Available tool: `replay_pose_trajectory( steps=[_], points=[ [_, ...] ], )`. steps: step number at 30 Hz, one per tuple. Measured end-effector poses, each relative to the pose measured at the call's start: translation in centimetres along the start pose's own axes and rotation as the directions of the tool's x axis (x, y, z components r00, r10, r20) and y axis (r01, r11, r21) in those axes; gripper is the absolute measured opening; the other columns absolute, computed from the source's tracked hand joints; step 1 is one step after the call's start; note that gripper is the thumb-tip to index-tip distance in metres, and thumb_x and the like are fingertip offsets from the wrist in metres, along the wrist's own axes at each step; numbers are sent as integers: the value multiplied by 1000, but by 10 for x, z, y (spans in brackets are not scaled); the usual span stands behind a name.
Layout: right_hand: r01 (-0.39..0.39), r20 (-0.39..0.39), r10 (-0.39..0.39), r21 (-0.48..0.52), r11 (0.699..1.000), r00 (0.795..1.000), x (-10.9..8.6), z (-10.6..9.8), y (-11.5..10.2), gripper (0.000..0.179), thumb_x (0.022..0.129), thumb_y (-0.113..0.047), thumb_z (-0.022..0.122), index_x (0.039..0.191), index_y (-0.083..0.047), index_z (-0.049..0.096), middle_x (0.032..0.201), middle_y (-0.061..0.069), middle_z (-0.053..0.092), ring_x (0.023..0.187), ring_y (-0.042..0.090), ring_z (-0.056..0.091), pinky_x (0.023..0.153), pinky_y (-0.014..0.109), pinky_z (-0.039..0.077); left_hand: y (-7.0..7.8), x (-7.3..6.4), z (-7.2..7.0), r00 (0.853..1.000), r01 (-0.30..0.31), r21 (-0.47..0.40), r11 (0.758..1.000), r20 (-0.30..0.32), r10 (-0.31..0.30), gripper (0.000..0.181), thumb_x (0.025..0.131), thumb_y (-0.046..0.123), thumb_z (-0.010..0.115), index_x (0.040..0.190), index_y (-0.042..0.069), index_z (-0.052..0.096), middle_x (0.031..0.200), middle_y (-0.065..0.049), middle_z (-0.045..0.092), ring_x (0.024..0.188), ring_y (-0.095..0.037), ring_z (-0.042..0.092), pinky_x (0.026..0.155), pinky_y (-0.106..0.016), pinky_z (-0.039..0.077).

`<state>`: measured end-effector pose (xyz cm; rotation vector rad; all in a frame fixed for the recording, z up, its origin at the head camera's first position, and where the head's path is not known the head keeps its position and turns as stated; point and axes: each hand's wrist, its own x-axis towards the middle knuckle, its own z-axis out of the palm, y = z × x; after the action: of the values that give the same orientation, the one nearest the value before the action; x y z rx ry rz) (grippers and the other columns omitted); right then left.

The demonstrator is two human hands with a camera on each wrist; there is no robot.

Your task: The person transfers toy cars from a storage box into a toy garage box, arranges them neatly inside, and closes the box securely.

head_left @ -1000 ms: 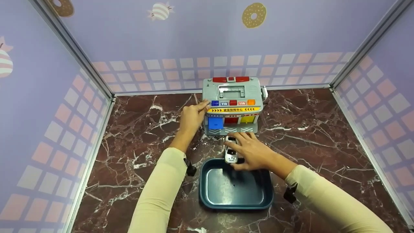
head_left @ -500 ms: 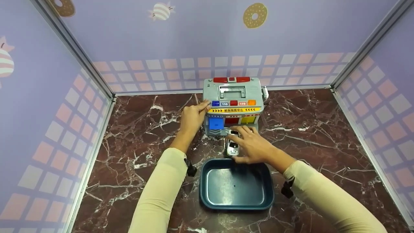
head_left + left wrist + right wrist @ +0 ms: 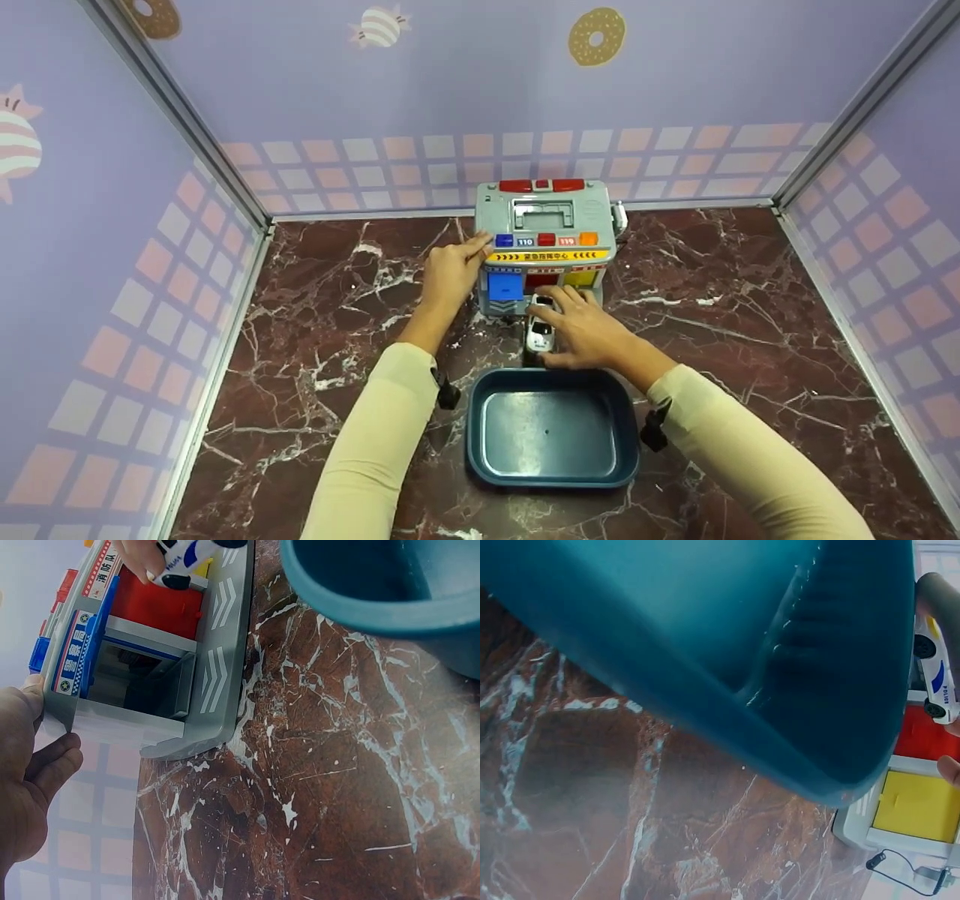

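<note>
A grey toy garage [image 3: 544, 217] with blue, red and yellow doors stands by the back wall. The left hand [image 3: 448, 274] grips its front left roof corner, fingertips beside the blue button. In the left wrist view the blue door [image 3: 97, 634] is swung up over a dark bay. Between thumb and fingers, the right hand [image 3: 589, 326] holds a white toy police car [image 3: 540, 336] lengthwise in front of the garage's middle. The red door [image 3: 161, 607] behind the car is down. Much of the right hand lies outside the right wrist view.
A dark teal plastic tray [image 3: 551, 480] sits just in front of the garage, under and between the forearms. The tabletop [image 3: 337, 322] is dark red marbled, walled on three sides. At the garage's right side is a white handset-like part [image 3: 619, 217].
The right hand has carried the police car forward, from over the tray's back rim to the garage's front ramp. The left hand keeps its place on the roof corner.
</note>
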<state>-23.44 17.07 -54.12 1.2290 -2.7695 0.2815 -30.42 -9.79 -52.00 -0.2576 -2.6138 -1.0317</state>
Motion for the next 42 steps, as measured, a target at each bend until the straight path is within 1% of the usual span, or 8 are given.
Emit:
replay_pose_trajectory(
  steps=[3, 9, 16, 21, 26, 33, 37, 42],
  points=[
    [-15, 23, 15, 28, 999, 1000, 2, 3, 2, 81, 87, -52, 88, 155, -17, 61, 162, 22, 53, 139, 45, 56, 112, 70, 51, 0, 1, 2, 1000, 3, -1, 1000, 8, -3, 30, 104, 39, 76, 130, 26, 82, 136, 2, 77, 125, -35, 77, 108, -53, 63],
    [-29, 91, 23, 72, 997, 996, 9, 11, 3, 80, 89, -50, 88, 156, -16, 60, 168, 23, 47, 150, 50, 51, 120, 77, 45, -1, 1, 2, 1000, 11, 9, 1000, 9, -11, 30, 104, 40, 75, 131, 28, 81, 136, 2, 77, 124, -37, 77, 108, -54, 63],
    [-31, 155, 20, 68, 997, 988, 20, 22, -1, 83, 91, -51, 88, 160, -18, 57, 167, 24, 47, 152, 49, 50, 122, 76, 45, -3, 0, 2, 1000, -6, 0, 1000, 9, 6, 31, 105, 39, 75, 131, 26, 82, 136, 2, 77, 123, -35, 77, 106, -53, 64],
    [-2, 148, -8, 68, 998, 989, 28, 27, -6, 80, 91, -50, 89, 157, -17, 60, 160, 22, 53, 147, 46, 53, 121, 72, 48, -3, -1, 2, 1000, -10, 11, 1000, -3, 10, 30, 104, 40, 76, 130, 26, 83, 134, 2, 78, 121, -37, 78, 103, -55, 64],
    [18, 152, -28, 66, 998, 988, 34, 31, -10, 78, 91, -49, 89, 156, -17, 60, 153, 20, 58, 143, 44, 57, 120, 67, 51, -2, 0, 1, 1000, -10, 3, 1000, -8, 11, 30, 104, 40, 77, 129, 26, 83, 134, 3, 78, 123, -34, 78, 104, -54, 64],
    [13, 174, -31, 104, 994, 984, 40, 37, -14, 78, 94, -44, 88, 158, -14, 56, 158, 24, 56, 148, 54, 53, 126, 69, 45, 0, 0, 1, 1000, -2, 6, 1000, 2, 2, 30, 104, 40, 76, 130, 27, 82, 135, 4, 77, 124, -36, 77, 105, -54, 64],
    [19, 181, -38, 107, 994, 983, 41, 39, -15, 78, 95, -43, 87, 159, -13, 55, 157, 24, 57, 148, 52, 54, 126, 67, 45, 0, 0, 2, 1000, -10, -5, 1000, 1, 10, 30, 105, 38, 76, 130, 25, 82, 136, 3, 77, 124, -35, 77, 105, -52, 64],
    [3, 185, -22, 107, 994, 983, 43, 40, -14, 77, 97, -43, 85, 160, -14, 53, 155, 25, 58, 150, 54, 51, 127, 68, 44, -1, 1, 2, 1000, -8, -2, 1000, 0, 8, 30, 105, 39, 75, 131, 25, 82, 136, 3, 77, 123, -35, 77, 103, -51, 65]
  ],
)
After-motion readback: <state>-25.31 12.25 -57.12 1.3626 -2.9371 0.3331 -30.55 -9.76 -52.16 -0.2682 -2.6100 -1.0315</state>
